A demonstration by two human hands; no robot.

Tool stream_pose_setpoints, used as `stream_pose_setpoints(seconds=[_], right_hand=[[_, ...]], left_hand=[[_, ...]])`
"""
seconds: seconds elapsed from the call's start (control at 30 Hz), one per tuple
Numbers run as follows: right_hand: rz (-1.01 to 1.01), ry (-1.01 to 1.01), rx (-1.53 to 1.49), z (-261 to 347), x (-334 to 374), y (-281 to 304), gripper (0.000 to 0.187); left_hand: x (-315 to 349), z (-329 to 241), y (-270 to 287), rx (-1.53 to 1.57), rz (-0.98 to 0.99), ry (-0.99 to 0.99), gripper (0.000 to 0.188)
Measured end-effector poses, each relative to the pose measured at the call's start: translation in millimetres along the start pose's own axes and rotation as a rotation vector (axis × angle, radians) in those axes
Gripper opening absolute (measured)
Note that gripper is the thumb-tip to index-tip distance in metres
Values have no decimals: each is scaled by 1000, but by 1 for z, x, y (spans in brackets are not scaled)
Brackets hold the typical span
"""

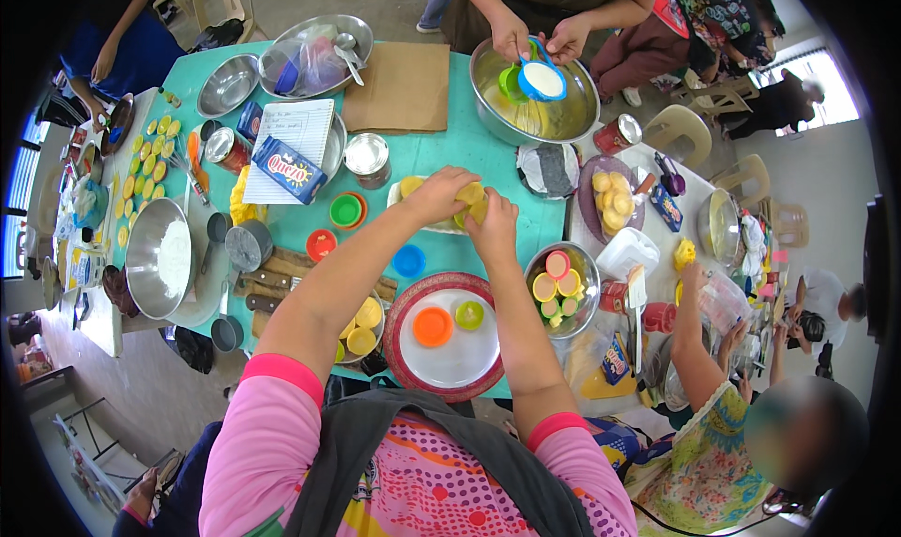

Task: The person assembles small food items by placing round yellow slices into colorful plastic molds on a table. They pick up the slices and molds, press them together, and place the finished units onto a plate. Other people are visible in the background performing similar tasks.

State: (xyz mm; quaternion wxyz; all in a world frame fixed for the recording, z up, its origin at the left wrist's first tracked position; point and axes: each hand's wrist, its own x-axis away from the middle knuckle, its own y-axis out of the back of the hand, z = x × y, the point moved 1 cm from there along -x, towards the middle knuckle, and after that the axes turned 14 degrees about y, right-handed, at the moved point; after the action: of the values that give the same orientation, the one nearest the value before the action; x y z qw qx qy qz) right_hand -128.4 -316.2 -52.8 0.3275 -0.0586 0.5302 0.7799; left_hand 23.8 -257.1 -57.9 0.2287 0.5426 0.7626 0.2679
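Both my hands meet over a white oblong dish in the middle of the table. My left hand has its fingers closed round a small round yellow cake. Against the same spot, my right hand grips a yellow cake piece; whether it is part of the same cake I cannot tell. Another yellow cake lies in the dish, left of my hands. Nearer me, a red-rimmed plate holds an orange mould cup and a green mould cup.
A steel bowl of several filled moulds stands right; a smaller bowl of yellow cakes sits left. Knives lie on a wooden board. Across the table, a person's hands hold a blue cup of white powder over a mixing bowl.
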Motion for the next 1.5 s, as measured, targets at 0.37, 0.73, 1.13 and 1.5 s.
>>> stream_pose_setpoints(seconds=[0.37, 0.73, 1.13, 1.5], right_hand=[[31, -114, -78, 11, 4, 32, 53], [713, 151, -129, 60, 100, 84, 54], [708, 139, -175, 60, 101, 74, 59], [542, 217, -92, 59, 129, 61, 57]], left_hand=[[8, 1, 21, -116, -60, -17, 58], [106, -33, 124, 10, 117, 226, 36], [190, -46, 161, 177, -5, 401, 37], [208, -36, 156, 236, -8, 390, 37]])
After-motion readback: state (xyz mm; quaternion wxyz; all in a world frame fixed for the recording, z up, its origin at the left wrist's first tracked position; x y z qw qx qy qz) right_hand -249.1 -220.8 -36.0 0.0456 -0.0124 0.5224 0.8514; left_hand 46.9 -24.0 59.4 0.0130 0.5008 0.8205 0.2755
